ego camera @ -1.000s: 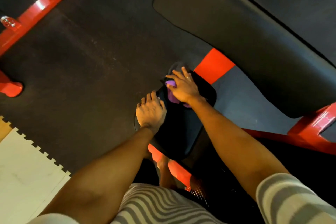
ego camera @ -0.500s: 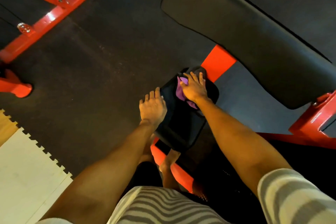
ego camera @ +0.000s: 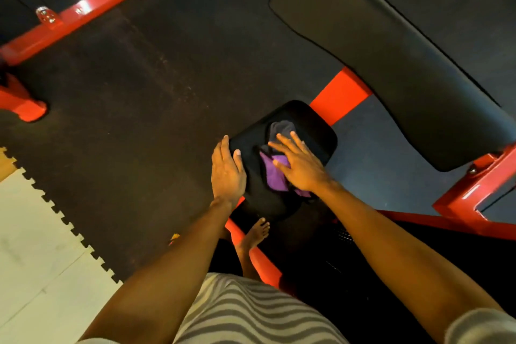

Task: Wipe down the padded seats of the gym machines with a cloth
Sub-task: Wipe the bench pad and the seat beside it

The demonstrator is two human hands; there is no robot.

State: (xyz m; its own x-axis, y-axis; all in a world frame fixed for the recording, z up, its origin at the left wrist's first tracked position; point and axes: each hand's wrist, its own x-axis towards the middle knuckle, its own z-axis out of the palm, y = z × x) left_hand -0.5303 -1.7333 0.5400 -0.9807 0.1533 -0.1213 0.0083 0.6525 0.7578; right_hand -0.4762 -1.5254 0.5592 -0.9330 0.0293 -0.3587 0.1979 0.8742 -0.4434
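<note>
A small black padded seat sits in the middle of the head view on a red frame. A purple and grey cloth lies on it. My right hand presses flat on the cloth with its fingers spread and straight. My left hand rests on the seat's left edge, fingers straight along the side and thumb on top. A long black backrest pad slants across the upper right, apart from both hands.
Red frame bars run at the right and under the seat. Another red machine base stands at the upper left. The floor is dark rubber, with pale interlocking mats at the lower left. A bare foot stands below the seat.
My right hand has slid with the cloth from the seat's far end back toward its middle, and a grey part of the cloth now shows. My left hand stays on the left edge.
</note>
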